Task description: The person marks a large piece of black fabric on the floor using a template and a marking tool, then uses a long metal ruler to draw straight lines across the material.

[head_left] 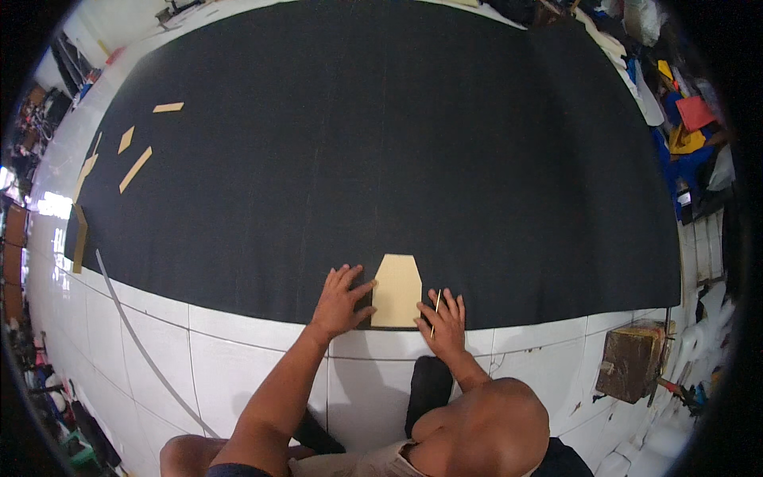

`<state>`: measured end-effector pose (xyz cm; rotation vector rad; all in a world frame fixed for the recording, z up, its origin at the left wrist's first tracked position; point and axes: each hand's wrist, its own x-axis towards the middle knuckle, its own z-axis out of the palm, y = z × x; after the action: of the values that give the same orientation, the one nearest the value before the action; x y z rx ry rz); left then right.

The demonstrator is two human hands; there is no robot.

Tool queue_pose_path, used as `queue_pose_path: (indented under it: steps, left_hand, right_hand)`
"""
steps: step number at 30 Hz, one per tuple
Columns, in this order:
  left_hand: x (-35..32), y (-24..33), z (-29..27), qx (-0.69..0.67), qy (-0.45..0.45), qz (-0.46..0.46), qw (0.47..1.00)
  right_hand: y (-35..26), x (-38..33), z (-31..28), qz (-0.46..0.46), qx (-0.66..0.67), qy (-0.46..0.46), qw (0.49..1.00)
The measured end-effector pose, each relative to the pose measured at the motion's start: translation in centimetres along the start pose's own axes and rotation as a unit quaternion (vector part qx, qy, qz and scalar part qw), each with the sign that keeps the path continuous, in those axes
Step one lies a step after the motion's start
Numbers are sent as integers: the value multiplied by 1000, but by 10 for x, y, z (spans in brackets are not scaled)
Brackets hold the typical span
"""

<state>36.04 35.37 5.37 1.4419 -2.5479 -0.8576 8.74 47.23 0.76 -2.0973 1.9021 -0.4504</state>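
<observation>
A tan card pattern piece [396,296], straight-sided below and tapering to a narrower flat top, lies on a broad sheet of black material [445,159] at its near edge. My left hand [342,302] is open with fingers spread, its thumb and forefinger at the piece's left edge. My right hand [445,319] lies at the right edge, its thumb side touching the card. A thin yellowish stick [436,312], perhaps a pen or pencil, is tucked among the right hand's fingers. Its exact kind is too small to make out.
Several small tan card pieces [135,169] lie on the sheet's far left. A long grey strip [143,342] stretches over the white tiled floor [246,358] at left. A brown box-like block [629,363] stands at right, near heaped coloured scraps [690,131].
</observation>
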Motion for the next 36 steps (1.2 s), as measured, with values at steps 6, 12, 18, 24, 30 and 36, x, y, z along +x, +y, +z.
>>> queue_pose_path:
  steps: [6,12,18,24,30,36]
  left_hand:
    - [-1,-2,6,-7,25,13,1000]
    - [-1,-3,4,0,22,13,1000]
    - [-1,-2,3,3,20,7,1000]
    - [0,-2,6,5,33,11,999]
    - [-1,-1,5,3,27,2,1000]
    - [-1,1,3,7,15,-9,1000]
  right_hand:
    - [-4,3,-4,4,5,4,1000]
    - [-3,3,-2,-7,8,25,1000]
    - [-4,5,-3,-4,8,21,1000]
    - [-2,4,-1,-11,6,30,999]
    - [-5,4,-4,-7,5,27,1000]
    - [-4,3,-2,-11,12,32,999]
